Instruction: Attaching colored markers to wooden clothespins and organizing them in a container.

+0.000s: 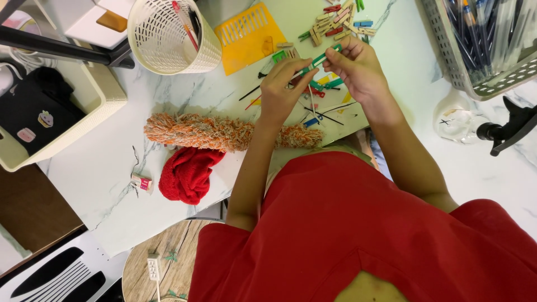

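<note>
Where white marble table [100,168] spreads, orange duster [224,133], red cloth [187,173], wood floor [168,257]

Grey slotted plastic pen basket [447,61] cut off at the top-right edge; the thin green pen's [319,60] middle hidden by fingers [293,75].

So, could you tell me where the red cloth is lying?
The red cloth lies bunched on the marble table, left of the person's left forearm, just below the orange shaggy duster head.

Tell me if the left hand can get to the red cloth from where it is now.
Probably yes. The left hand is busy on a green pen, but the red cloth lies uncovered near the table edge, with only the orange duster between them.
</note>
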